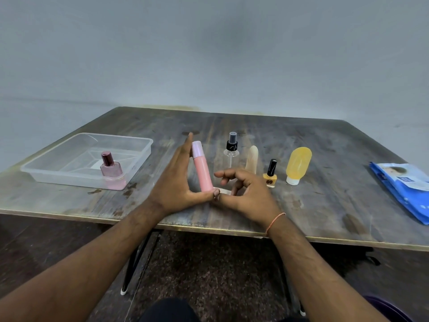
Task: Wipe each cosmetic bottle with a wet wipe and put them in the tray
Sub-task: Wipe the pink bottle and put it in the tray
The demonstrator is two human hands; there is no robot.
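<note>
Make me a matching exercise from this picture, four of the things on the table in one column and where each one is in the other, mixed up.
Things:
1. perfume bottle
2. pink tube
3. nail polish
4. blue wipes pack

Places:
A. far right edge of the table
B. inside the clear tray
C. standing between the beige tube and the yellow bottle
D. held upright by the left hand

Pairs: 1-B, 2-D, 3-C, 4-A
</note>
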